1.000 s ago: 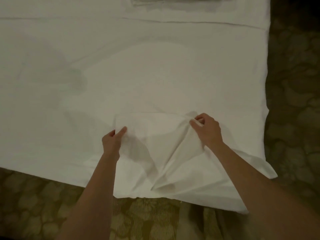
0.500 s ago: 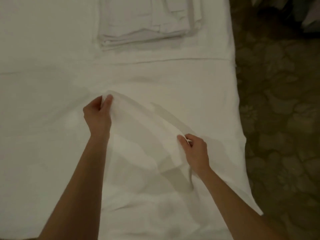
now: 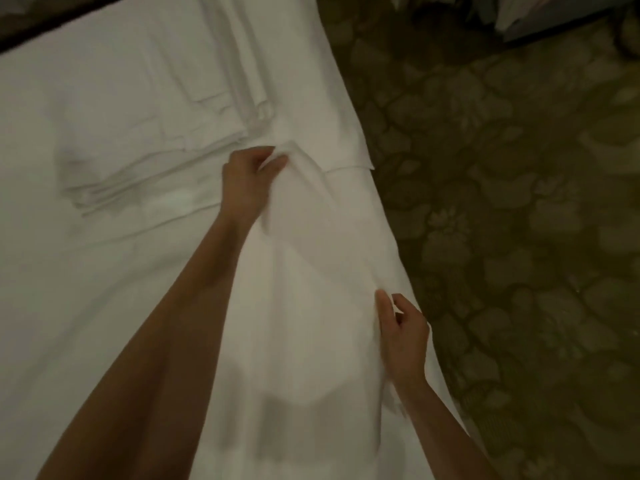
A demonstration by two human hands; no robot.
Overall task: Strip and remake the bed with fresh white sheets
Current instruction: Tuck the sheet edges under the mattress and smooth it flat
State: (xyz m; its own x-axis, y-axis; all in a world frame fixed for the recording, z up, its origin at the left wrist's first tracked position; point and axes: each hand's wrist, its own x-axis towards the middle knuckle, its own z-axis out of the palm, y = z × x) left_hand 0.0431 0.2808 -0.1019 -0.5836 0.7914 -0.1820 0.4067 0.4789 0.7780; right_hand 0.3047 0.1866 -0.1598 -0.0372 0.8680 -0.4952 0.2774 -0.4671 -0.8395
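Head view, looking down. White sheet (image 3: 322, 271) spread over the bed (image 3: 69, 306), with a raised fold running between both hands. Left hand (image 3: 247, 183) stretched far forward, thumb and fingers (image 3: 277, 164) pinching a corner of the sheet, cloth bunched right at the fingertips. Just beyond and to the left of those fingers, a folded stack of white linen (image 3: 156, 133) lying flat on the bed, its near edge close to the knuckles; touching or not, cannot tell. Beyond and to the right of the same fingers, a flat sheet edge (image 3: 349, 157) ending at the side of the bed. Right hand (image 3: 403, 337) nearer the body at the bed's right side, thumb and forefinger narrowly parted and curled, nipping the sheet's edge; the exact grip blurred. Cloth falling away below that hand toward the floor. To the right of the right fingers, patterned carpet (image 3: 519, 237) in dark olive tones. Far beyond, at top right, a pale heap (image 3: 540, 12), too dim to identify.
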